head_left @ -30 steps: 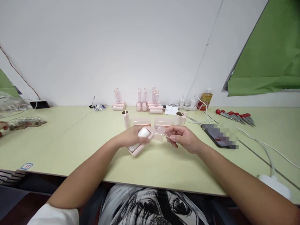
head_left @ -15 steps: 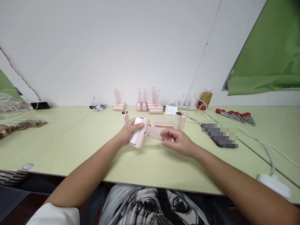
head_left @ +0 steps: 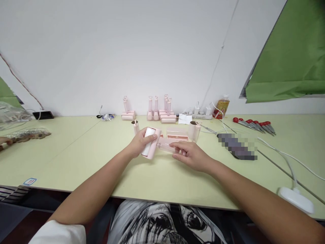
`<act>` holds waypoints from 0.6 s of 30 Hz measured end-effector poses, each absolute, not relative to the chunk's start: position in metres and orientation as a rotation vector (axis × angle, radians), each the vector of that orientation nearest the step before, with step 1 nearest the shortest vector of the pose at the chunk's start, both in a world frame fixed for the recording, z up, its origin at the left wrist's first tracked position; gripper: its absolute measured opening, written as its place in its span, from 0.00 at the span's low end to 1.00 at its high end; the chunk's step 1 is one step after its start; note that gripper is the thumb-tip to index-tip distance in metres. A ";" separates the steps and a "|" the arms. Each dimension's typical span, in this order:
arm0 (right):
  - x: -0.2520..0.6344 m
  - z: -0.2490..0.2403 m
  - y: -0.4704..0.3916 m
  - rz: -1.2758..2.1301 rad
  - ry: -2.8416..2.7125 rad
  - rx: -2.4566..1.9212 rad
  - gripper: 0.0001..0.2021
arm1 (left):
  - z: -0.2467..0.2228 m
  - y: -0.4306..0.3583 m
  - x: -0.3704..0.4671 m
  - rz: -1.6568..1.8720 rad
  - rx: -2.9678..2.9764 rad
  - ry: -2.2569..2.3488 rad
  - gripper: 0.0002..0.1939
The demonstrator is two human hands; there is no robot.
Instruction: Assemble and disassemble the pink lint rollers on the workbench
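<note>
"So, what is your left hand busy with?"

"My left hand (head_left: 137,145) is wrapped around a pink roller head (head_left: 154,149), thumb across its front, the white roll (head_left: 148,139) in it showing beside my fingers. I've got it tilted in front of me, over the pale yellow-green table (head_left: 68,162)."

"And the right one?"

"My right hand (head_left: 195,156) is at a clear pink handle (head_left: 166,145), fingers stretched over it and the thumb apart from them, on the side nearer me. How firmly they press, I can't tell. The handle's far end comes up to the side of the roller head; whether it's seated there, I can't make out."

"What's just behind your hands?"

"A pink case (head_left: 177,137), partly hidden by my right hand. A pale pink tube (head_left: 136,127) stands upright just beyond my left hand, and another upright tube (head_left: 192,128) stands beyond my right."

"And farther off?"

"Near the wall sit several pink rollers (head_left: 168,119) with clear handles pointing up. To the right of those I see a white paper (head_left: 185,119), then a bottle (head_left: 222,107), then a row of red-ended tools (head_left: 255,126). Over at the left edge, another person's hand (head_left: 4,140) is at a clear-wrapped bundle (head_left: 30,134)."
</note>
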State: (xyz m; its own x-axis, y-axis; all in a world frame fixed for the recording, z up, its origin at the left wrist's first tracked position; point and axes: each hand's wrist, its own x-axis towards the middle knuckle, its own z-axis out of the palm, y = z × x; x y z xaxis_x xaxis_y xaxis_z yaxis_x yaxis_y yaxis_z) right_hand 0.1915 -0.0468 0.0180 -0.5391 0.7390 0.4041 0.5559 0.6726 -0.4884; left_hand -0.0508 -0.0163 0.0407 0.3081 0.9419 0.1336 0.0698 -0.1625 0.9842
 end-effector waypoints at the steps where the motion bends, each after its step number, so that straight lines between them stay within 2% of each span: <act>1: 0.192 0.017 -0.047 0.410 -2.306 -1.006 0.18 | 0.040 -0.016 -0.051 1.040 1.567 0.996 0.24; 13: 0.188 0.007 -0.047 0.484 -2.329 -1.017 0.22 | 0.030 -0.019 -0.040 1.001 1.680 1.095 0.23; 18: 0.184 0.007 -0.053 0.700 -2.447 -1.017 0.12 | 0.024 -0.032 -0.024 0.940 1.844 0.993 0.24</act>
